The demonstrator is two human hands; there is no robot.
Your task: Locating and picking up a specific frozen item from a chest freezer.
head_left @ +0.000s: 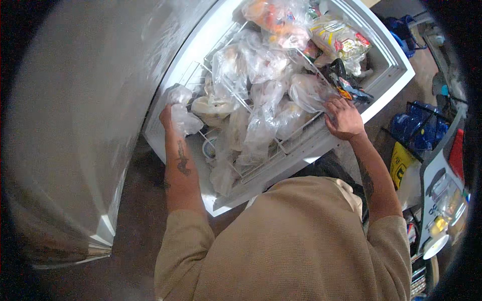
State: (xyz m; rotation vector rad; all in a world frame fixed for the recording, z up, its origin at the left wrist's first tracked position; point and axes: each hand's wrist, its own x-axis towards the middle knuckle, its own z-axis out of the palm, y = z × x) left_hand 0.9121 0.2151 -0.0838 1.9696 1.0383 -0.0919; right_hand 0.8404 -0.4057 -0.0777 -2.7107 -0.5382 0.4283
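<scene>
Before me stands a white chest freezer point(388, 94), its inside exposed and filled with clear plastic bags of food. At its left side my left hand point(166, 117) grips a small clear plastic bag point(184, 118); most of the fingers are hidden behind it. My right hand point(344, 118) lies over the inner front edge on the right, fingertips by a clear bag point(310, 92) and a black-and-orange package point(348, 88). Whether it grips anything is unclear. White wire baskets point(241, 101) run among the bags. A round container point(209, 147) sits low at the left.
A tall, pale glossy panel point(83, 113) rises along the left. Farther back in the freezer lie a yellow-printed bag point(335, 37) and a bag with orange contents point(275, 15). Blue water jugs point(416, 128), a yellow bag point(400, 161) and a table point(429, 222) stand at right.
</scene>
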